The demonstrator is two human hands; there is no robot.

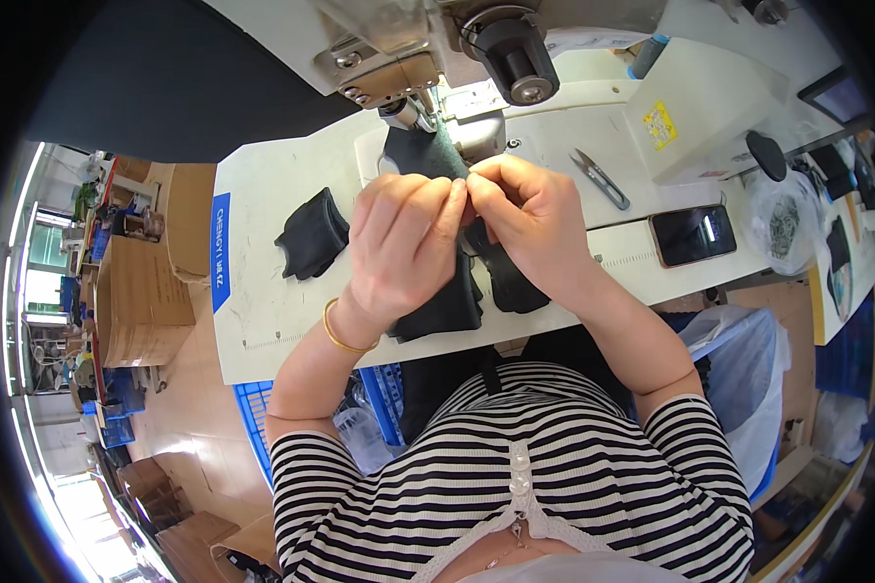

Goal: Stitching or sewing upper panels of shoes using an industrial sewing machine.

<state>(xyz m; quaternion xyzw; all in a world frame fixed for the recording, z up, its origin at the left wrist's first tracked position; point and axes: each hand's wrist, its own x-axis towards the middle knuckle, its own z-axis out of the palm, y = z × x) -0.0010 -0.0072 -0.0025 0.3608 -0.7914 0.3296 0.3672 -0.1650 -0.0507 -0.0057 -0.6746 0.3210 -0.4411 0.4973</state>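
Both of my hands are closed in a pinch, their fingertips meeting just in front of the sewing machine's needle area (408,109). My left hand (403,243) and my right hand (535,223) grip the edge of a black fabric piece (420,155); the exact pinch point is mostly hidden by the fingers. From beneath the machine head the cloth runs toward me under my hands. More black fabric (515,282) lies below my right hand. A small stack of black fabric pieces (316,233) rests left of my left hand.
On the white sewing table (262,321), thread snips (601,180) and a dark phone (693,235) lie to the right. A clear plastic bag (786,223) sits farther right. Blue baskets (255,413) stand below the table edge, and cardboard boxes (144,301) on the left.
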